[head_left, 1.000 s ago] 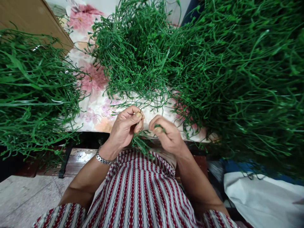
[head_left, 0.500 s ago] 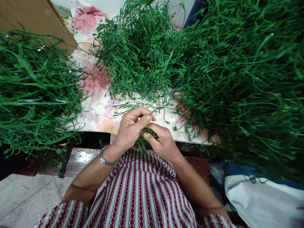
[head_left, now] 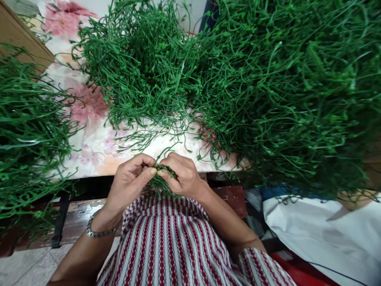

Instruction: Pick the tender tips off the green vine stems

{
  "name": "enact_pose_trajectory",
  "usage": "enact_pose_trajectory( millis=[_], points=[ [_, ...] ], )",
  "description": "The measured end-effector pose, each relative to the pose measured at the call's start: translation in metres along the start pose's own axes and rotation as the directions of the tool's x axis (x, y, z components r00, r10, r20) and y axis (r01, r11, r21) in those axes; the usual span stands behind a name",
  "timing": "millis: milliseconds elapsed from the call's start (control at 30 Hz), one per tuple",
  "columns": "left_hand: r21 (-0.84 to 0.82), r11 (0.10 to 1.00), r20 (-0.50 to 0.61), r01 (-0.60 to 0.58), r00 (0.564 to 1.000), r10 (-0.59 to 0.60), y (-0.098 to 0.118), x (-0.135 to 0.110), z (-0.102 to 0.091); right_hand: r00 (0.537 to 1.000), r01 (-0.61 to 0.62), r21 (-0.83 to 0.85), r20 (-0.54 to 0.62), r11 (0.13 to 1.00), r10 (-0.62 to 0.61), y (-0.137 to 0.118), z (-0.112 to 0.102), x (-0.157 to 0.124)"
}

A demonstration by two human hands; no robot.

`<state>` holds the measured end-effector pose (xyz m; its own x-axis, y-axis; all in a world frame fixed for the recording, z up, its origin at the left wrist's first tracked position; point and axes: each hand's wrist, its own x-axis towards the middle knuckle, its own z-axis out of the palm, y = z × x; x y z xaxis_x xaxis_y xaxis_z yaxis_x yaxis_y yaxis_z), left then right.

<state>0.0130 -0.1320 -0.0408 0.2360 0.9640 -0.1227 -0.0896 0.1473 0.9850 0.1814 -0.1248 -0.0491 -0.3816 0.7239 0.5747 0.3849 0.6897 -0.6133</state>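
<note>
Green sprig [head_left: 163,174] is pinched between left hand [head_left: 129,182] and right hand [head_left: 185,178], fingertips [head_left: 152,171] meeting for fine control, just below the floral cloth [head_left: 98,153] piled with loose stems [head_left: 238,95].

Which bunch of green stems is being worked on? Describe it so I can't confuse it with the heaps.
Start at the flowered cloth under the big green heaps and come to its near edge. There the left hand and right hand meet, pinching a small green bunch. Unlike the heaps, it is a few stems gripped in fingers over the striped shirt.
</note>
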Motion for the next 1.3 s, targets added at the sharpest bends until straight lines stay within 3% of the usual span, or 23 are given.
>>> enact_pose_trajectory(
  millis=[167, 267, 367, 600, 700, 800, 933, 1067, 1200, 1300],
  points=[
    [-0.112, 0.992, 0.11, 0.066, 0.992, -0.054, 0.003, 0.006, 0.003, 0.999, 0.032, -0.048, 0.043, 0.998, -0.03, 0.003, -0.003, -0.003],
    [0.041, 0.999, 0.14, 0.031, 0.989, -0.036, 0.01, 0.008, 0.001, 0.997, 0.047, -0.149, 0.067, 0.988, -0.037, 0.002, -0.004, -0.007],
    [0.2, 0.98, 0.098, 0.008, 0.995, -0.029, 0.014, 0.007, 0.001, 0.999, 0.023, -0.233, 0.033, 0.972, -0.016, 0.0, -0.001, -0.01],
    [0.044, 0.998, 0.033, 0.045, 0.998, -0.046, 0.01, 0.005, 0.01, 0.99, -0.139, -0.01, -0.024, 0.99, 0.138, -0.008, 0.006, -0.011],
    [0.175, 0.984, 0.078, 0.021, 0.996, -0.035, 0.014, 0.006, 0.008, 0.992, -0.118, -0.047, 0.038, 0.992, 0.12, -0.009, 0.0, -0.01],
    [0.343, 0.938, 0.193, -0.043, 0.981, -0.026, 0.024, 0.006, 0.004, 0.991, -0.063, -0.044, 0.115, 0.997, 0.068, -0.008, -0.008, -0.008],
    [0.448, 0.883, 0.346, -0.143, 0.938, -0.023, 0.035, 0.007, -0.001, 0.982, -0.059, 0.011, 0.181, 0.998, 0.056, -0.005, -0.013, -0.008],
    [0.547, 0.783, 0.497, -0.297, 0.868, -0.017, 0.035, 0.007, -0.008, 0.951, 0.052, -0.039, 0.306, 0.998, -0.038, -0.003, -0.017, -0.01],
    [0.599, 0.659, 0.647, -0.456, 0.76, -0.063, 0.033, 0.002, -0.012, 0.867, 0.173, -0.07, 0.485, 0.982, -0.118, -0.009, -0.024, -0.01],
    [0.569, 0.641, 0.721, -0.515, 0.687, -0.089, 0.035, -0.005, -0.014, 0.809, 0.204, -0.065, 0.573, 0.977, -0.131, -0.019, -0.031, -0.01]
  ],
)
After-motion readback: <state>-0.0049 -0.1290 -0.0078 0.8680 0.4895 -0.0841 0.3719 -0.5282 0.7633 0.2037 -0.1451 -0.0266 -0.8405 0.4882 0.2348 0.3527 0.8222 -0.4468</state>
